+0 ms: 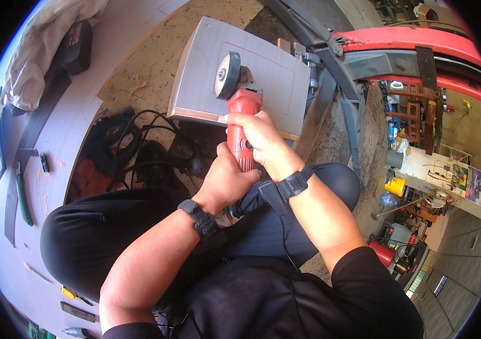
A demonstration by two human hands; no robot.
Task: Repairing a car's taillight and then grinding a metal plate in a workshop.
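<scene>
Between my hands is a red angle grinder, its disc end pointing away from me. The round disc, pale-faced with a dark rim, lies over a light grey wooden panel that has a thin reddish outline drawn on it. I cannot tell whether the disc touches the panel. My left hand wraps the rear of the grinder's body. Farther forward, my right hand grips the body just behind the head. The panel's near edge shows layered wood.
Dark cables and a power tool lie below the panel on the left. The pale worktop carries a green-handled tool, a black drill battery case and a tape measure. A metal clamp and a red beam stand right.
</scene>
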